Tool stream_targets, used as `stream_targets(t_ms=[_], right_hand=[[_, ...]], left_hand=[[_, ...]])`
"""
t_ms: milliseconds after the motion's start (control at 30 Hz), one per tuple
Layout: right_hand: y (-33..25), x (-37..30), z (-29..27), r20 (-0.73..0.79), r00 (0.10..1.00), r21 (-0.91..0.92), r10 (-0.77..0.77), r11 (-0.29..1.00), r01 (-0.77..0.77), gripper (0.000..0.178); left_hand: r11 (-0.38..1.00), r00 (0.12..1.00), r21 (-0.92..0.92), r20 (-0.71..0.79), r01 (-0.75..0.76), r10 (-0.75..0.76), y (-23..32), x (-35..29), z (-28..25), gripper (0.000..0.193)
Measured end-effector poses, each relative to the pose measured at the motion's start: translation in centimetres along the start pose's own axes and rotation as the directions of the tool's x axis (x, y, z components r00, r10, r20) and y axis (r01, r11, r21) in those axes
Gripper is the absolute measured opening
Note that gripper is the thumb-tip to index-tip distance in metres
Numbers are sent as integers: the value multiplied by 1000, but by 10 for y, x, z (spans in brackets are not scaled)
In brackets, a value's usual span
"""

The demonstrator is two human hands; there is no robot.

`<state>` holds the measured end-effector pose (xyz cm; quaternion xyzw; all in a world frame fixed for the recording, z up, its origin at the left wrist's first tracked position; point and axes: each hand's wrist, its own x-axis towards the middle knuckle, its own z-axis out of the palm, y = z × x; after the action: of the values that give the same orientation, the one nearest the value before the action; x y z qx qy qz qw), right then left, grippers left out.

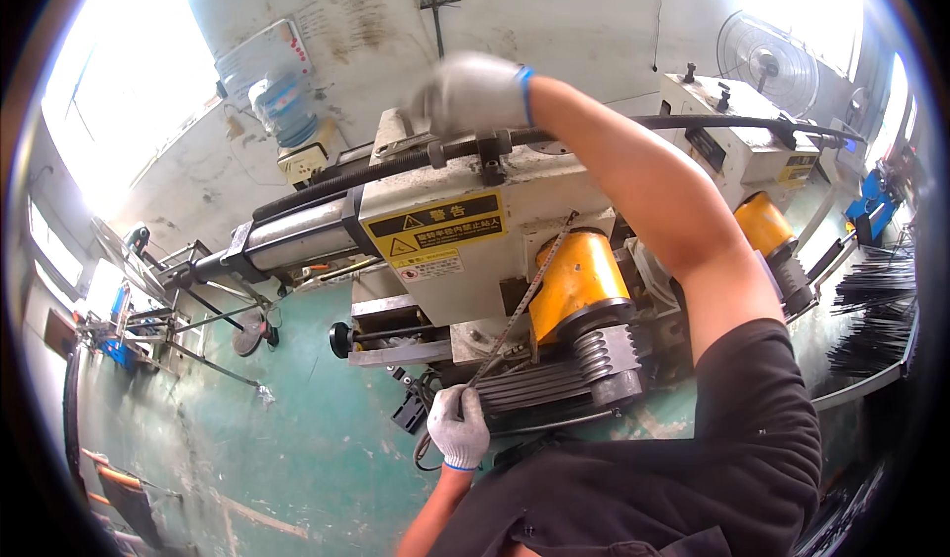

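My left hand [460, 426], in a white knit glove, is closed at the lower end of a long, thin, speckled strip [522, 305]. The strip slants up and right across the machine's front, and its upper end lies near a yellow cylinder [582, 285]. My right hand [475, 92], gloved in white with a blue cuff, is over the top of the pale machine body [445, 290], near a lever-like metal part [401, 141]. Motion smears its fingers, so their grip is unclear. Below the yellow cylinder sits a ribbed metal part [606, 364].
A long cylinder [302, 242] runs left from the machine, with a dark bar [396, 164] along its top. At right stand another yellow cylinder [764, 223] and bundles of black rods [871, 310]. A metal frame [188, 324] stands on the green floor [307, 438] at left.
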<state>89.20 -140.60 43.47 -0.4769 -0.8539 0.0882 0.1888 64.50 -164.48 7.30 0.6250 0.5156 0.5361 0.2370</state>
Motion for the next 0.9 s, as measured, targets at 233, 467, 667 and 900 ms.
stream_targets(t_ms=[233, 467, 667, 900], right_hand=[[18, 3, 2, 20, 985, -162, -170, 972, 171, 67], [-3, -11, 13, 145, 989, -369, -3, 928, 57, 64], [4, -8, 12, -133, 985, -214, 111, 967, -138, 60], [7, -10, 10, -205, 965, 212, 162, 970, -118, 62]], left_hand=[[996, 998, 62, 19, -61, 60, 0, 2, 1, 7], [996, 998, 51, 0, -68, 68, -8, 1, 1, 7], [996, 998, 56, 11, -65, 65, -13, -2, -2, 6], [996, 998, 65, 0, -55, 55, -10, -2, -2, 8]])
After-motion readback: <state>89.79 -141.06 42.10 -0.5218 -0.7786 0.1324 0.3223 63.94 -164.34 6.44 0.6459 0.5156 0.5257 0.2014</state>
